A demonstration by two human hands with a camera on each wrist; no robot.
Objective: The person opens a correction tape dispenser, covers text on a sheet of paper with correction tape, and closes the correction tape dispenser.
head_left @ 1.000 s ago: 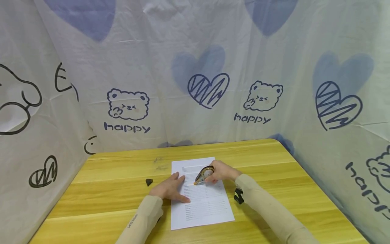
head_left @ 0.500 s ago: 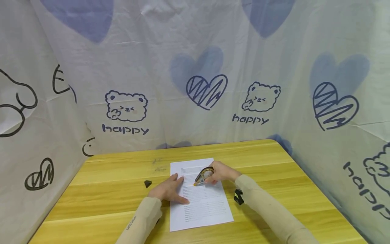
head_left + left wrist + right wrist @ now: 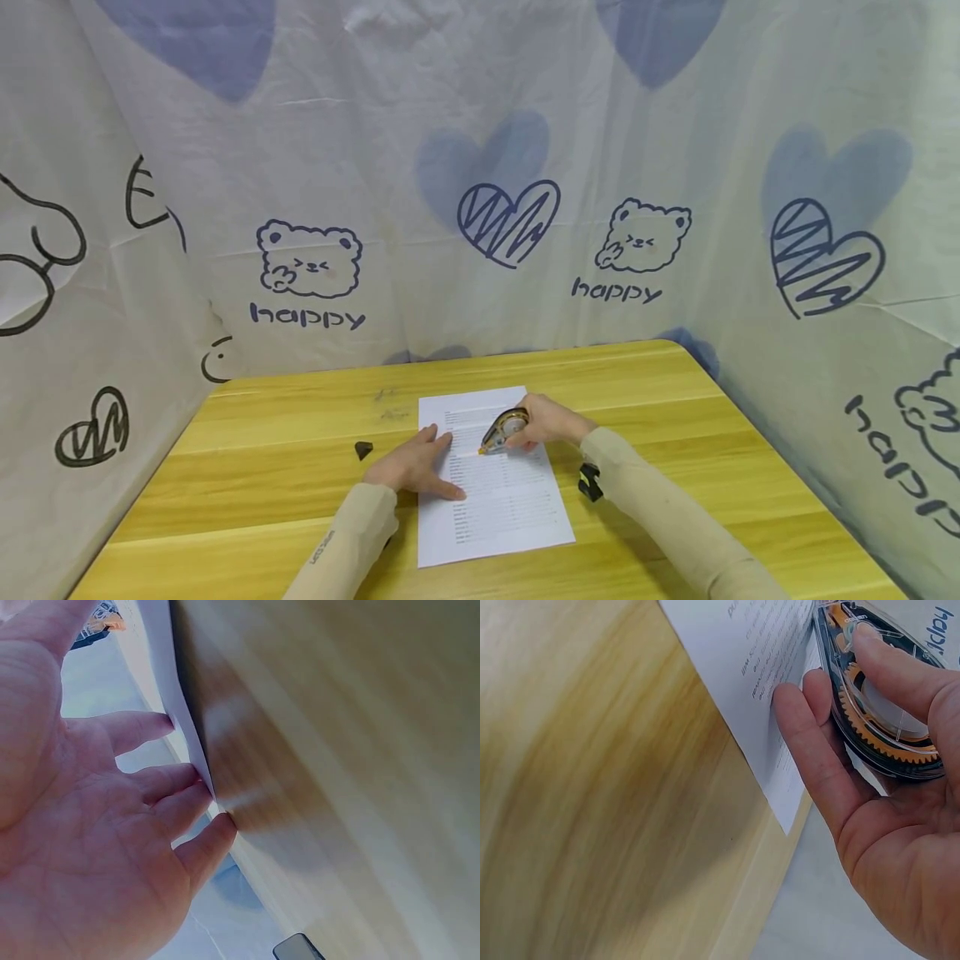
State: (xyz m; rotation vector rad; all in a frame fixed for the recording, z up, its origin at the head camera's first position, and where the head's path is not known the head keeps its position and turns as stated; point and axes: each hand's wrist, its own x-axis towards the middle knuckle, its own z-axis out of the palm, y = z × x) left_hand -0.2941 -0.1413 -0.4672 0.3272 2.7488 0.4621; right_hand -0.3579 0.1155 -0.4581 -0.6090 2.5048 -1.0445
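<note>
A printed sheet of paper point(image 3: 510, 508) lies on the wooden table, its lines of text running across it. My left hand point(image 3: 412, 464) rests on the sheet's left edge with the fingers spread; in the left wrist view the fingertips point(image 3: 196, 774) press along that edge. My right hand point(image 3: 547, 421) grips a correction tape dispenser point(image 3: 504, 429) between thumb and fingers. The dispenser has a clear case, and an orange gear shows inside it in the right wrist view. Its orange tip point(image 3: 482, 451) points down at the text in the middle of the sheet.
A small black cap point(image 3: 363, 450) lies on the table point(image 3: 247, 467) left of the paper. Faint dark marks point(image 3: 393, 404) show on the wood behind the cap. A white curtain point(image 3: 420, 292) printed with hearts and bears surrounds the table at the back and both sides.
Both hands, the paper and the correction tape dispenser stay nearly in place. The head view has shifted slightly.
</note>
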